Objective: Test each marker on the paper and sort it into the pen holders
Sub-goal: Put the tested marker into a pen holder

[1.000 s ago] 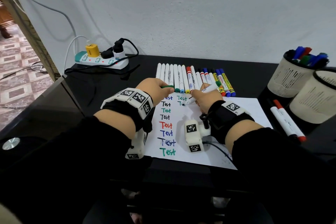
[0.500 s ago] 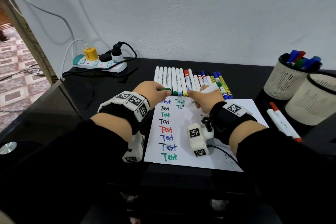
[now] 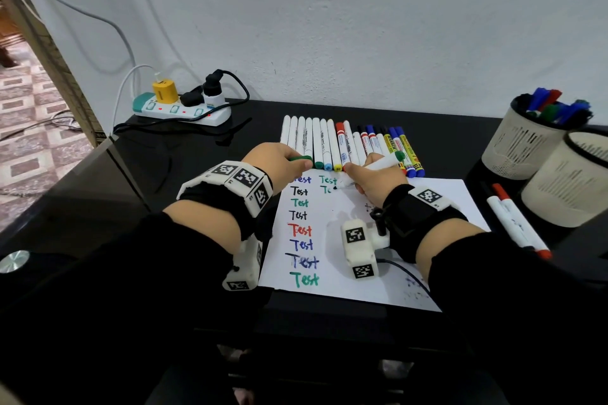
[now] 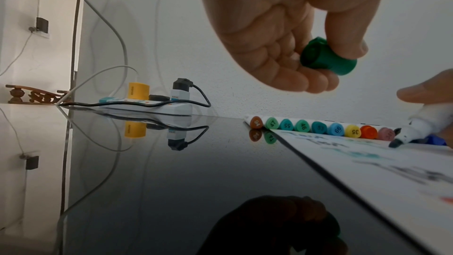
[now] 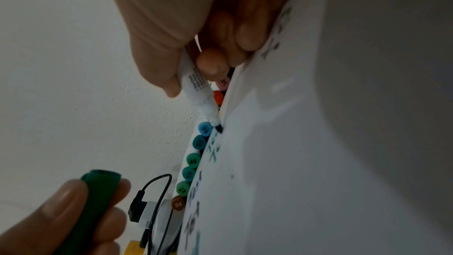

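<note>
Both forearms, in black sleeves with tagged wrist bands, are extended forward over a glossy black desk [image 3: 197,174]. The right hand [image 3: 375,181] is lowered onto a white sheet of paper [image 3: 355,260], its heel resting on the sheet and its fingers curled. Its grip is clenched around a white-barrelled marker with a green end [image 3: 383,163], pinched between thumb and fingers in a writing hold. The marker is tilted, and its dark tip [image 5: 219,129] is pressed to the paper beside an unfinished green "Te" in a second column of writing. The left hand [image 3: 279,163] is held just above the desk at the paper's far left corner, palm turned down. Its grip is closed on a dark green marker cap [image 4: 327,58], pinched between the thumb and the curled fingertips.

A column of the word "Test" in black, green, red and blue is written down the paper's left side. A row of white and coloured markers [image 3: 332,145] is laid side by side just beyond the paper's far edge. Two cream perforated pen holders are set at the desk's right: the farther one [image 3: 523,145] is filled with coloured markers, the nearer one [image 3: 569,184] is cut off by the frame. Two white markers [image 3: 516,223] are laid beside them.
</note>
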`<state>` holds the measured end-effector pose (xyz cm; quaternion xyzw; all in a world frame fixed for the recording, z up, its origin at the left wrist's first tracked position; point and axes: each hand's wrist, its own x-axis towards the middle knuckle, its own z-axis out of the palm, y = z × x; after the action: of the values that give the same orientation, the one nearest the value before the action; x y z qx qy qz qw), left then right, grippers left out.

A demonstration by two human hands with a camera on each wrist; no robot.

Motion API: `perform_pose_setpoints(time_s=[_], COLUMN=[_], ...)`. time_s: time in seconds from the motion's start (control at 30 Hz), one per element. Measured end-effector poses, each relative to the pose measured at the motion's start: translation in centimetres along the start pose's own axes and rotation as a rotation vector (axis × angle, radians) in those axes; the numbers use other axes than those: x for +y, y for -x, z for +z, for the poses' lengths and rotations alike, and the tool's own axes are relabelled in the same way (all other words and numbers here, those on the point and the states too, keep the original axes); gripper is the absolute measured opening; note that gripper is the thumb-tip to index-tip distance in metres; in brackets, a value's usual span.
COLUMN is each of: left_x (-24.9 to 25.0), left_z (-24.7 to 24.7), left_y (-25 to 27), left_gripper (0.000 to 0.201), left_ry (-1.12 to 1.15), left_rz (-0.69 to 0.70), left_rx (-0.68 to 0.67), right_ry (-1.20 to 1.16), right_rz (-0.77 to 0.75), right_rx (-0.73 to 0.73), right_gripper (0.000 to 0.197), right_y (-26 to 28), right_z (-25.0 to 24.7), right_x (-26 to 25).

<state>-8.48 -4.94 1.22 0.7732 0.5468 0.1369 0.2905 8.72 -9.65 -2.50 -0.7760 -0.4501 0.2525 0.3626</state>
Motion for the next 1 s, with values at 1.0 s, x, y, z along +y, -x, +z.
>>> perform_pose_setpoints(time_s=[1.0], left_x=[0.18], left_z=[0.12], left_y=[-0.06], left_gripper=[0.031], left_ry=[-0.041], left_rz=[0.014], left_rx=[0.003], right_ry=[-0.164], right_rz=[0.07], right_rx=[0.072], right_gripper=[0.028], right_y=[0.11], right_z=[-0.07], right_x=[0.12])
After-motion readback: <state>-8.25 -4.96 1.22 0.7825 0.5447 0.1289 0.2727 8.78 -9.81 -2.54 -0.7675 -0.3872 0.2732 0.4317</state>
